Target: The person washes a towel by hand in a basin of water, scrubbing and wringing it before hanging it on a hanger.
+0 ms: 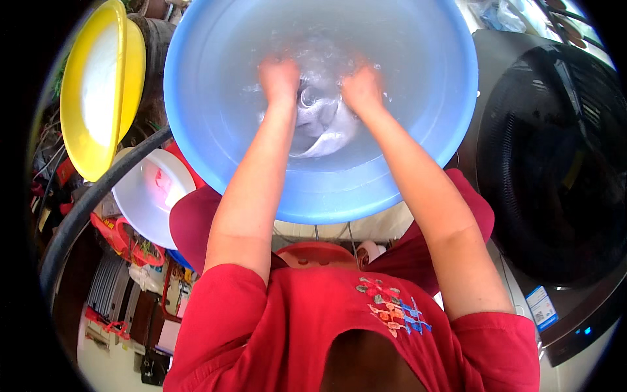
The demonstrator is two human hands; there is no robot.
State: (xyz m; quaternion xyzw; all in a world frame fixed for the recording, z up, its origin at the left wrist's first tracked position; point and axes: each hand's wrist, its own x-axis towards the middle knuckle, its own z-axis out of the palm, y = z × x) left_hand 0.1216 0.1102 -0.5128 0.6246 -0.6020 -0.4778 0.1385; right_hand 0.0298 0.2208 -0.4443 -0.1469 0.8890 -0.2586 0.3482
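Observation:
A large blue plastic basin (338,198) full of cloudy water stands before me. A light grey cloth (323,120) lies partly under the surface, its near folds showing between my wrists. My left hand (280,78) is at the left of the cloth, its fingers curled and sunk in the water. Level with it, my right hand (363,87) is curled too, at the cloth's right side. Both hands seem closed on the cloth, but the murky water and splashes blur the fingers.
On the right stands a dark washing machine with a round black door (553,161). To the left are a yellow basin (122,83), a white basin (147,215) and a thick black hose (105,188). A red stool (318,255) shows between my knees.

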